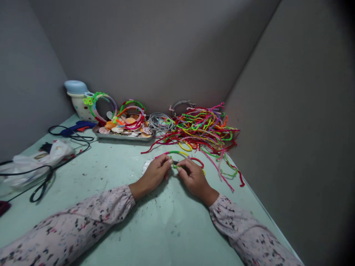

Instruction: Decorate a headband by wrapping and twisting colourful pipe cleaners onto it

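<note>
Near the middle of the table, my left hand (155,171) and my right hand (194,178) face each other, a small gap between their fingertips. Both are closed in a pinch on a short green pipe cleaner (174,166), which shows between them. Just beyond my fingers curves a hoop (174,152) wrapped in pink, green and yellow; my hands hide part of it. A red loop (198,161) lies beside my right hand, partly covered. Something pale with a ridged edge (145,166) shows behind my left hand.
A metal tray (124,137) of shells bears wrapped hoops (133,114). Right of it are coiled wire (161,122) and a heap of coloured pipe cleaners (199,125). At left are a blue-lidded container (80,99), a blue tool (76,127), black cable (52,168) and a plastic bag (39,162).
</note>
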The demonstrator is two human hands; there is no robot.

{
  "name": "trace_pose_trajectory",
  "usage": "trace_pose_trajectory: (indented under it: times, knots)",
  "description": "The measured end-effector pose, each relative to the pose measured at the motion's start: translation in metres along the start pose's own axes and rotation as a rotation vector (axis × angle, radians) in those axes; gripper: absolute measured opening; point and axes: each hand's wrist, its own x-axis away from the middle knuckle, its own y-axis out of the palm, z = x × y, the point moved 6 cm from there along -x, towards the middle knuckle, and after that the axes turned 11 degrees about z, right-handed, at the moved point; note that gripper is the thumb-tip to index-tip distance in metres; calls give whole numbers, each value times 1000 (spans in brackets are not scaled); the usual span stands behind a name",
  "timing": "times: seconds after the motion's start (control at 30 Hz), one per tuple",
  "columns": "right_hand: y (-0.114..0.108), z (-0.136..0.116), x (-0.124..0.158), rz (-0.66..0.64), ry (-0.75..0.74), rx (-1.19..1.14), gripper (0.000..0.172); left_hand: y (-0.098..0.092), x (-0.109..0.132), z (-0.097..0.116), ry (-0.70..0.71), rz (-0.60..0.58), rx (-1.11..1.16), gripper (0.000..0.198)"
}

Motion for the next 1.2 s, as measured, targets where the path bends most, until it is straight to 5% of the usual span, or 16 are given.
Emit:
trace_pose_trajectory:
  times: [0.2,0.4,1.2]
  knots:
    - [2,18,3,34,205,-145,9,-3,4,11,144,42,-75,11]
    - [3,17,3,12,239,-170,10,-2,7,18,392,51,-248,11]
    - [2,13,2,8,197,-141,11,-9,4,17,444,150,-241,10]
